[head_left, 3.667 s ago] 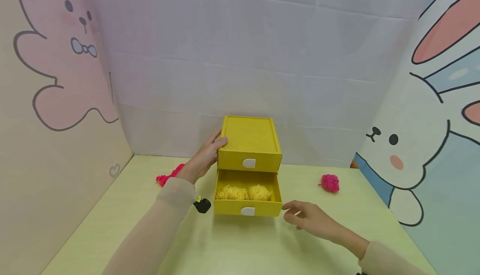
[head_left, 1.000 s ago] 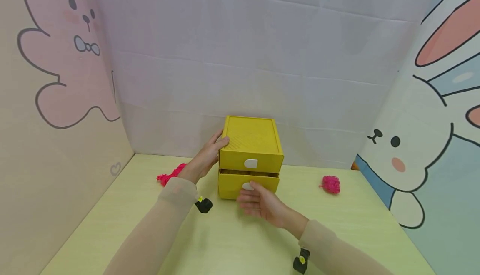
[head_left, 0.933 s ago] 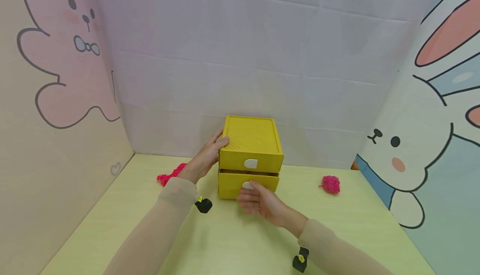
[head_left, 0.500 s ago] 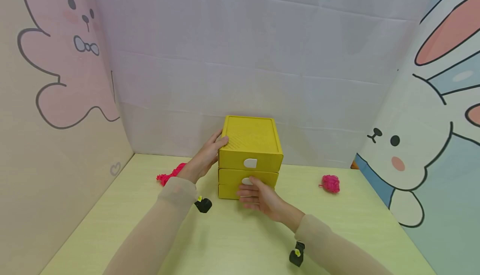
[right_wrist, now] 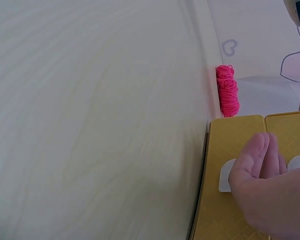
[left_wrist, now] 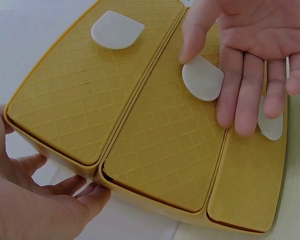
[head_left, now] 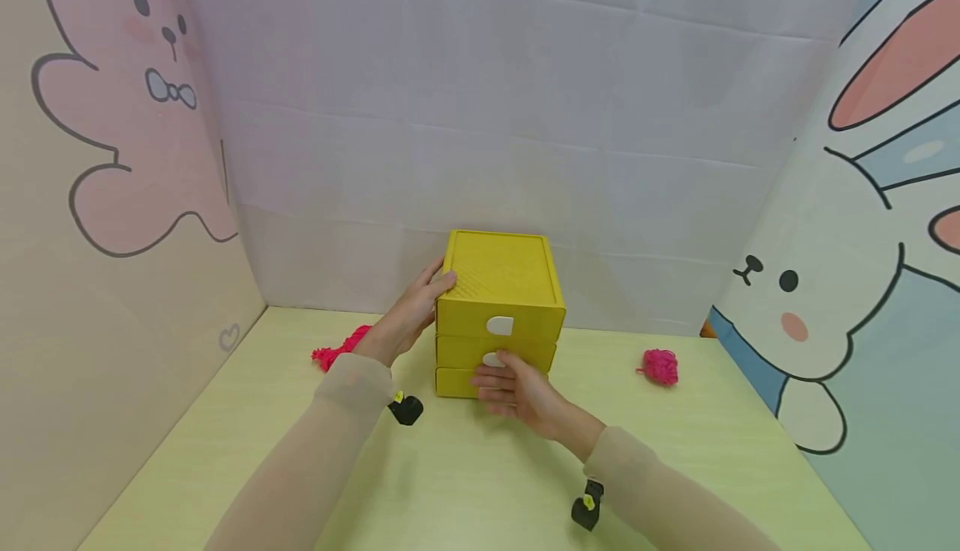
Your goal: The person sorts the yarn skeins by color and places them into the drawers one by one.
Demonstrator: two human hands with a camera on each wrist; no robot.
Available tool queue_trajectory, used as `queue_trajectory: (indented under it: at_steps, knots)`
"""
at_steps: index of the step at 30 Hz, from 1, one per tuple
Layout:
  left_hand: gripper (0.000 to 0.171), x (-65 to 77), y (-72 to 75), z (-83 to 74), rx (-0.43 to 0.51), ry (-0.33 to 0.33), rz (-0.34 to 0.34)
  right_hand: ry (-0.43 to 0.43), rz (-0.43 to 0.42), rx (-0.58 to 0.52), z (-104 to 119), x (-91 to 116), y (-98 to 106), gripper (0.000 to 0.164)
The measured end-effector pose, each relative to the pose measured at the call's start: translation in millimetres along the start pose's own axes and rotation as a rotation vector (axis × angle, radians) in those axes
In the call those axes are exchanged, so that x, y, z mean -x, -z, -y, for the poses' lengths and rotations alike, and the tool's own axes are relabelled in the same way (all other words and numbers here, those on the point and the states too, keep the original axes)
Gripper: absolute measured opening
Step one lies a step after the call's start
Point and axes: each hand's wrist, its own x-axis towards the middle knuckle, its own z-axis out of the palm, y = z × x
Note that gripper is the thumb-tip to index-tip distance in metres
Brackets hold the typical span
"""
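Note:
In the head view, a small yellow drawer cabinet [head_left: 504,267] stands against the back wall. Its three fronts, each with a white tab handle, sit flush in the left wrist view. My left hand [head_left: 408,313] holds the cabinet's left side, thumb over the top edge and fingers along the side wall. My right hand [head_left: 528,401] is at the front with fingers extended, its thumb at the white tab [left_wrist: 202,79] of the middle drawer [left_wrist: 162,135]. Its other fingers reach down over the bottom drawer [left_wrist: 249,180]. The drawers' insides are hidden.
Behind my left wrist lies a bright pink yarn skein [head_left: 330,357], partly covered. A darker pink yarn ball [head_left: 660,367] rests on the right of the pale table [head_left: 450,484]. Cartoon-printed side walls and a white back wall [head_left: 510,101] enclose the table.
The middle drawer, earlier pulled out with yellow yarn balls showing, has slid back in. My right hand has moved from the drawer's right corner to its front. The left hand has stayed put.

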Motion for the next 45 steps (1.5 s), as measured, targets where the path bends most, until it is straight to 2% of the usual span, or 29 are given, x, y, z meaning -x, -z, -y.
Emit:
queue_trajectory:
  at_steps: [8,16,30,40,45]
  knots:
    - [0.072,1.0,-1.1,-0.5,-0.001,0.004,-0.003,-0.008,0.006,-0.005,0,0,0,0.073]
    - [0.072,1.2,-2.1,-1.2,-0.006,0.008,-0.01,-0.021,0.043,0.02,-2,7,12,0.078]
    - [0.072,1.1,-1.8,-0.2,-0.006,0.007,-0.002,-0.078,0.009,0.059,-10,26,38,0.071]
    - [0.072,2.0,-1.8,-1.0,-0.009,0.008,-0.003,-0.104,0.006,0.035,-18,25,42,0.064]
    - [0.072,2.5,-1.4,-0.9,-0.003,0.001,0.003,-0.125,0.018,0.025,-24,23,41,0.066]
